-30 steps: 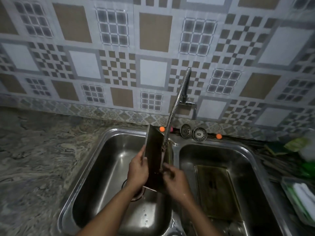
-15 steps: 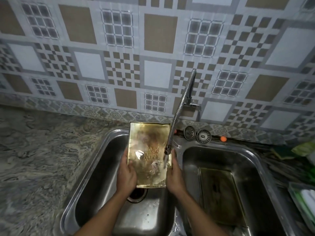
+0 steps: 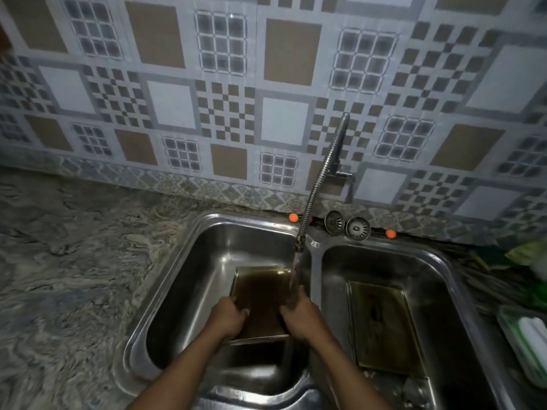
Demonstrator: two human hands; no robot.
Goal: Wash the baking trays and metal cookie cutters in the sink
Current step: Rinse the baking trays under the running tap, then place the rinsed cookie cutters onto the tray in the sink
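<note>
Metal baking tray [image 3: 260, 300] under faucet [image 3: 321, 179] stream: your left hand [image 3: 229, 319] and right hand [image 3: 299, 319] clasp its sides, tilting it so water sheets off.

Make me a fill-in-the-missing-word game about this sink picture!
The left hand and right hand grip a baking tray in the ____ basin.
Water from the faucet lands by the ____ hand.
A second tray lies flat in the ____ basin.
____ round strainers sit behind the sink.
Missing words: left, right, right, two.
</note>
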